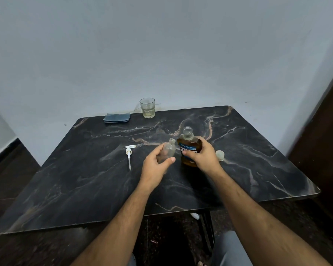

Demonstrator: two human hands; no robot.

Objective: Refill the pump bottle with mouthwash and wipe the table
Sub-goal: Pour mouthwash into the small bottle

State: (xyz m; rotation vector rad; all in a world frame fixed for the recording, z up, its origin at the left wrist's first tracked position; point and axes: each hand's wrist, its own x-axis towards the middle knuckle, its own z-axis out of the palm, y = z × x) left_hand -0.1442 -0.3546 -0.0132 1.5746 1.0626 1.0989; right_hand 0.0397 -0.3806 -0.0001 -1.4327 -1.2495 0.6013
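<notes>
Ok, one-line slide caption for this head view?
Left hand holds the empty, uncapped pump bottle, right hand grips the open mouthwash bottle; pump head lies on the table.

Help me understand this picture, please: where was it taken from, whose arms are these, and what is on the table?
There is no machine here: a camera worn on a person's head looks down at their bare arms. The left hand holds a small clear empty bottle, its neck open. The right hand grips an uncapped mouthwash bottle of amber liquid. On the dark marble table lie the white pump head, a clear cap, a folded blue-grey cloth and a drinking glass.
</notes>
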